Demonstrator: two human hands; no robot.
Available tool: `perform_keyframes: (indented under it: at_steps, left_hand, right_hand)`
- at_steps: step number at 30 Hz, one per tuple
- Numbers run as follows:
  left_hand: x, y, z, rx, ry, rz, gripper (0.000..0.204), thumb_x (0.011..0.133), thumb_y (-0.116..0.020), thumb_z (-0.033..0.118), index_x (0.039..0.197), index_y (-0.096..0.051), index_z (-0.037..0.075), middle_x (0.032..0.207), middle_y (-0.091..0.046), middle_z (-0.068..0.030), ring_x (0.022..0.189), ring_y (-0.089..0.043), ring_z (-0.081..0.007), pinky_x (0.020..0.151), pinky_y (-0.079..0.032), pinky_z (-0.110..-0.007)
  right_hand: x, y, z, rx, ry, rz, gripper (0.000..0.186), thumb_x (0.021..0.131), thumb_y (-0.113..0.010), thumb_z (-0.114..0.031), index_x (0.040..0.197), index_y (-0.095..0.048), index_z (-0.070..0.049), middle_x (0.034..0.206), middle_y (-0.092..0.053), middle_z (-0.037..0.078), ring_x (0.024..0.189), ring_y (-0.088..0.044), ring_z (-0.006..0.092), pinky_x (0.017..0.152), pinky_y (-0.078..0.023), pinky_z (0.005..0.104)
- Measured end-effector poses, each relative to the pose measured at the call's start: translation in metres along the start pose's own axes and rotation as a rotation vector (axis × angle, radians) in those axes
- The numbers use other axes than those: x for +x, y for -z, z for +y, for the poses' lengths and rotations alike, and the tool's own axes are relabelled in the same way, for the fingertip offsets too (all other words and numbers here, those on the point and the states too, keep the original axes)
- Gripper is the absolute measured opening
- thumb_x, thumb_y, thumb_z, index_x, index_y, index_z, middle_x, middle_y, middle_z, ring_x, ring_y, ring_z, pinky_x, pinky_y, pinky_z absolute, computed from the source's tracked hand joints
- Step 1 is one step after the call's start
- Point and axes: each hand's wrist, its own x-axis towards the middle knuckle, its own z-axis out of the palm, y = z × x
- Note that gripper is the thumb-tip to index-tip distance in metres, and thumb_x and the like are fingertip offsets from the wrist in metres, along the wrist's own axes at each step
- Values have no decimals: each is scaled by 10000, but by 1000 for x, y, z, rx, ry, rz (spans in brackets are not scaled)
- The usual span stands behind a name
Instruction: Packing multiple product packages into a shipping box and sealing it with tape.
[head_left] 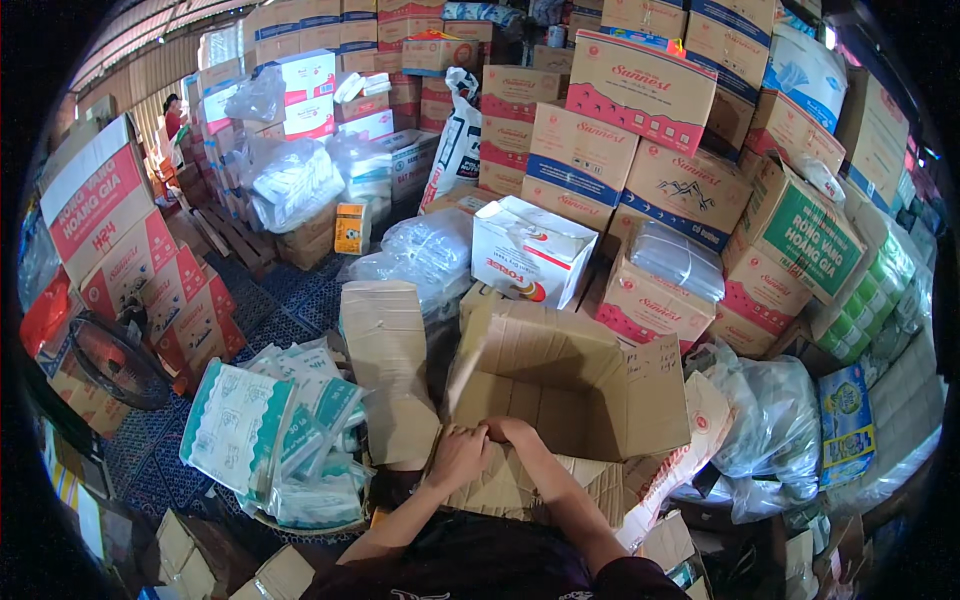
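Note:
In front of me stands an open brown cardboard box point(655, 395), its flaps folded outward and its inside facing up. My left hand point(462, 457) is closed on the near left edge of this box, the fingers curled over the cardboard. Close beside it, almost touching, my right hand point(512, 430) is bent over the same rim, with its fingertips partly hidden. A long brown cardboard flap point(385, 375) stands up just left of the box. Further left, a round basket point(300, 524) holds a pile of green and white plastic packs point(235, 425).
Stacked cartons point(645, 90) rise behind the box and to the right. A white carton point(530, 250) and clear plastic bags point(425, 245) sit just beyond it. At far left, a black fan point(120, 360) stands by red and white cartons point(160, 270). Plastic-wrapped goods point(770, 420) lie at right.

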Motion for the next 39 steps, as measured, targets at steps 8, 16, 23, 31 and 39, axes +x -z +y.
perform_keyframes:
  at_steps: [8, 16, 23, 31, 39]
  left_hand:
    - [-3, -1, -2, -8, -93, 153, 291, 819, -509, 165, 1037, -578, -16, 877, -628, -214, 907, -575, -349, 913, -368, -434]
    - [-2, 4, 4, -20, -103, 169, 286, 824, -516, 151, 1057, -566, -6, 908, -625, -210, 948, -559, -352, 930, -348, -444]
    - [-2, 0, 0, 47, -38, 19, 389, 835, -493, 179, 1175, -508, -10, 987, -621, -207, 1027, -533, -325, 959, -322, -418]
    - [1, 10, 16, -562, 243, 207, 348, 795, -559, 108, 1126, -519, 9, 1007, -590, -210, 967, -542, -347, 901, -366, -447]
    - [2, 59, 25, 112, 243, 634, 622, 769, -623, 101, 1300, -334, -43, 1327, -289, -272, 1206, -300, -457, 974, -310, -484]
  right_hand:
    - [20, -19, 12, -115, 113, -85, 261, 779, -582, -260, 952, -655, -79, 928, -650, 187, 842, -648, 253, 707, -505, 402]
    - [0, 15, -8, -67, 139, -88, 311, 789, -577, -256, 1038, -610, -71, 972, -626, 224, 906, -624, 285, 756, -492, 404]
    - [-19, 45, -27, -25, 165, -97, 367, 797, -573, -251, 1112, -571, -64, 1011, -606, 257, 962, -604, 313, 799, -480, 405]
    - [-31, 83, -54, 27, 189, -106, 437, 807, -568, -247, 1198, -526, -56, 1055, -582, 295, 1027, -580, 345, 848, -466, 407]
    - [-47, 86, -63, 177, 137, 48, 407, 828, -538, -223, 1188, -524, -35, 945, -639, 229, 904, -621, 358, 790, -490, 400]
